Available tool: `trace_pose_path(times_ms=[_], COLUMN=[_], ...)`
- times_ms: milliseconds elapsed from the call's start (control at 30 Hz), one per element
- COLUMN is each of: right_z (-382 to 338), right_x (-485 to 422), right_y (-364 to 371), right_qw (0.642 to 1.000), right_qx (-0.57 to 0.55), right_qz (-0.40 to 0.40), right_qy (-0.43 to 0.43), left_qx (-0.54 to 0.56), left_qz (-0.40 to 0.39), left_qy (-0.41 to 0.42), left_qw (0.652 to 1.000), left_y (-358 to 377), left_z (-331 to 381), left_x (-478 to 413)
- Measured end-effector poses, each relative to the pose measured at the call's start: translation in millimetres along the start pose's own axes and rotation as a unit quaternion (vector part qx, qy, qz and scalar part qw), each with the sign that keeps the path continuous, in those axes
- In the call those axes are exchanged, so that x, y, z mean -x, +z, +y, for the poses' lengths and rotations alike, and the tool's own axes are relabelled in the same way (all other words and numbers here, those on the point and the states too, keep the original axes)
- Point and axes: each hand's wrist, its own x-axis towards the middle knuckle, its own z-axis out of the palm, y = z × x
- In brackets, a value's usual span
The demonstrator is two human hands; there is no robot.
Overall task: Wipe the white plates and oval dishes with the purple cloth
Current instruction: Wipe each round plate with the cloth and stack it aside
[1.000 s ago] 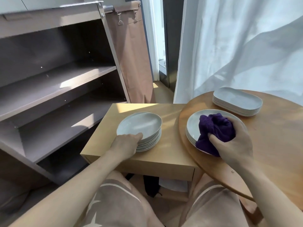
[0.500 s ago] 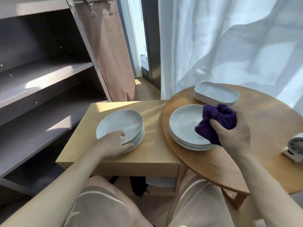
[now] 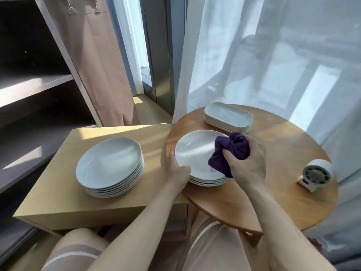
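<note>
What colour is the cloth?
Purple; the cloth shows best in the head view.

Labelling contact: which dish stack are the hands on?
The round plates on the round table: left hand grips their rim, right hand holds purple cloth on them. Box stack and oval dishes: untouched.

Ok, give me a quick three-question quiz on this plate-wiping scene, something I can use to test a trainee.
1. True or false: the right hand holds the purple cloth bunched over the right side of the top plate on the round table.
2. Fill in: the stack of oval dishes stands on the ____ table.
3. What does the left hand grip? A) the top plate's rim B) an oval dish C) nothing
Key: 1 true; 2 round; 3 A.
</note>
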Motion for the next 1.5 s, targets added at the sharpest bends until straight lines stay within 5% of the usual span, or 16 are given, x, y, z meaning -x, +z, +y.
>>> trace_pose_path(times_ms=[167,300,433,600,900,1167,1500], right_z=[-0.3,-1.8,-6.8,-15.4,-16.3,-23.1,-18.2], right_x=[-6.7,-4.4,-0.6,1.7,-5.3,-22.4,-44.7], right_y=[-5.8,-6.6,-3.8,10.3,29.9,81.7,84.8], right_qw=[0.996,1.000,0.981,0.905,0.877,0.867,0.832], right_qx=[-0.057,-0.001,0.165,0.373,0.329,0.373,0.498], right_qz=[0.025,-0.001,-0.093,-0.195,-0.337,-0.298,-0.184], right_qy=[0.058,0.030,-0.045,-0.068,-0.095,-0.145,-0.159], left_qx=[0.027,0.011,0.029,0.004,0.033,0.061,-0.037], left_qz=[0.003,0.010,-0.009,-0.064,-0.081,-0.092,-0.022], left_qy=[0.027,0.054,0.060,0.038,0.086,0.081,0.136], left_qw=[0.999,0.998,0.998,0.997,0.992,0.991,0.990], left_y=[3.2,6.4,3.8,-5.4,-6.9,-5.9,3.3], left_z=[-3.7,-14.6,-22.0,-18.3,-18.2,-30.4,-28.7], left_x=[4.0,11.9,8.3,-2.7,-9.1,-16.7,-8.2])
